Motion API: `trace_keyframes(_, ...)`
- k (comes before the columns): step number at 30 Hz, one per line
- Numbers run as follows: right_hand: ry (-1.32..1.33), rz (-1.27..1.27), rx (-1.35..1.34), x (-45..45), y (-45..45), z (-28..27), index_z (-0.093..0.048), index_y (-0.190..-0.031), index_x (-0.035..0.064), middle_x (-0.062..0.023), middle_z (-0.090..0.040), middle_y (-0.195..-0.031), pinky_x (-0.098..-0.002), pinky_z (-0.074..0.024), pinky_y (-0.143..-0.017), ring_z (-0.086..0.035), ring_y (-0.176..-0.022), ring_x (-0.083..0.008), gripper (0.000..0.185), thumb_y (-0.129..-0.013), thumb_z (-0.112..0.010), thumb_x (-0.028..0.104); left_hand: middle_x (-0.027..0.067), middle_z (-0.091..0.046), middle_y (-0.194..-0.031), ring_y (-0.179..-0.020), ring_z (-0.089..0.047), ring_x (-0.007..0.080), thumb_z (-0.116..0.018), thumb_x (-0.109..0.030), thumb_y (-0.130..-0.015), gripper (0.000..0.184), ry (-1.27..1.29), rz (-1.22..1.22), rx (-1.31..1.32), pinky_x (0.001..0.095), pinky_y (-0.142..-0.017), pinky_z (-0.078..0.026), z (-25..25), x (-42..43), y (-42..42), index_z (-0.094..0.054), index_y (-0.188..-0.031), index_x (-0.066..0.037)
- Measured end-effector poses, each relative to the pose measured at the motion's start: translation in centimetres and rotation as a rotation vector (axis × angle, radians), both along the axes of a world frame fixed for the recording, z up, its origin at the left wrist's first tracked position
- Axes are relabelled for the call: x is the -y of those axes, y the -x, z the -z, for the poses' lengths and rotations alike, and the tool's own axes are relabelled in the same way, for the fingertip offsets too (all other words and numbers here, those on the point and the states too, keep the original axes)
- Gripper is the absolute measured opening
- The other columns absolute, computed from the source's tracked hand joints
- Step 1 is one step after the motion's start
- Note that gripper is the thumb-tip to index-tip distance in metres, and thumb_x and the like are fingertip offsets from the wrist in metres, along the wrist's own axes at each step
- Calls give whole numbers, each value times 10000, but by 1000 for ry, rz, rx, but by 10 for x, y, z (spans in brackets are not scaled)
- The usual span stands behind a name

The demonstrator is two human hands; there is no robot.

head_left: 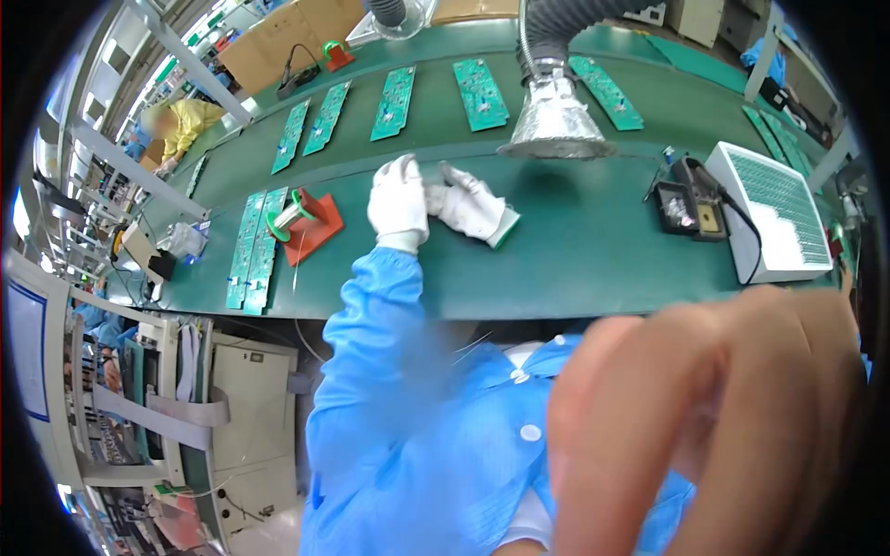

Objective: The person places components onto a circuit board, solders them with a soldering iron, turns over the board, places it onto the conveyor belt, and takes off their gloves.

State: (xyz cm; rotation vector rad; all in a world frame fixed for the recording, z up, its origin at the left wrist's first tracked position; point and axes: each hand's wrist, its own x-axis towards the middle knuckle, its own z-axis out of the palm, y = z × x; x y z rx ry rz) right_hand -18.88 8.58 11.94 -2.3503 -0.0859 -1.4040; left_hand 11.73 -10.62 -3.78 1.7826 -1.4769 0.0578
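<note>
My left hand (399, 204), in a white glove, rests on the green work surface with its fingers together and slightly curled; nothing shows in it. Right beside it lies a loose white glove (471, 206) with a green-edged cuff. My right hand (709, 408) is bare, large and blurred close to the camera, its fingers bent; whatever they grip is hidden. Left of my gloved hand, a solder wire spool (289, 216) sits on a red stand (321, 228). Two long green circuit boards (252, 250) lie beside that stand.
Several circuit boards (394, 104) form a row along the back. A foil-covered fume hood (557, 116) hangs above the table. At right are a soldering iron holder (691, 199) and a white tray (756, 250). A person in yellow (190, 125) is at far left.
</note>
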Motion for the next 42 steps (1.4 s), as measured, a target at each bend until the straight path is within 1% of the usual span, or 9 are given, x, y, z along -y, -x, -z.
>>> trace_keyframes(4,24,15,13,-19,10,-10,-597,-1179,0,-151,-621,-1112,-341,-483,-871,-608,-992,-218,290,-946,-623,170,114,-646,-1276,-1071,-662,282,-458,-391,-1033,403,108,158,-243,380,-929,-521,-7,-20,-16,-645,-1274,-127)
trace_keyframes(6,60,18,20,-32,13,-17,-595,-1179,1,-148,-618,-1112,-341,-484,-869,-607,-989,-215,290,-944,-626,168,89,-674,-1226,-994,-677,215,-463,-379,-1038,426,-106,272,-1005,348,-826,-542,-34,-47,5,-642,-1263,-65)
trace_keyframes(9,122,16,5,-59,10,-26,-592,-1179,2,-144,-614,-1111,-339,-484,-866,-606,-984,-211,290,-941,-630,165,75,-688,-1116,-688,-585,149,-523,-423,-1007,476,-252,347,-821,278,-578,-468,-9,-35,-12,-614,-1296,-55)
trace_keyframes(17,345,21,46,-105,-7,-51,-583,-1178,5,-133,-604,-1109,-336,-486,-858,-603,-972,-199,294,-933,-643,156,46,-623,-803,-609,-555,156,-718,-246,-829,689,-348,273,-516,294,-555,-470,31,-10,-43,-442,-1430,-52)
trace_keyframes(20,386,10,60,-112,-14,-55,-579,-1177,6,-129,-600,-1108,-334,-486,-855,-602,-967,-195,295,-930,-648,153,147,-577,-1161,-875,-617,190,-751,-215,-798,854,-170,445,-813,308,-732,-530,28,-8,-62,-301,-1507,-62)
trace_keyframes(24,415,15,94,-116,-22,-58,-575,-1177,8,-123,-595,-1108,-333,-487,-851,-600,-961,-190,298,-926,-654,148,245,-393,-1480,-1306,-472,407,-734,-411,-743,780,226,56,-9,456,-1063,-418,-11,-28,-42,-481,-1419,-117)
trace_keyframes(32,442,102,185,-108,-14,-48,-566,-1176,11,-112,-585,-1106,-329,-488,-843,-597,-948,-178,305,-918,-666,140,163,-638,-1120,-1104,-596,376,-692,-463,-800,395,48,461,582,486,-964,-483,-25,-92,62,-723,-1046,-156)
trace_keyframes(36,277,431,300,-80,-3,-4,-561,-1175,12,-106,-580,-1105,-327,-489,-839,-595,-942,-173,309,-914,-673,135,189,-691,-985,-802,-709,335,-623,-358,-910,309,-207,474,301,479,-603,-556,14,-66,71,-657,-1075,-99)
trace_keyframes(42,-372,825,57,52,-34,131,-520,-1222,16,-82,-569,-1085,-290,-478,-811,-593,-902,-158,379,-884,-690,27,126,-690,-814,-725,-693,272,-664,-265,-903,260,-175,471,-484,400,-617,-557,34,-77,87,-630,-1027,-38)
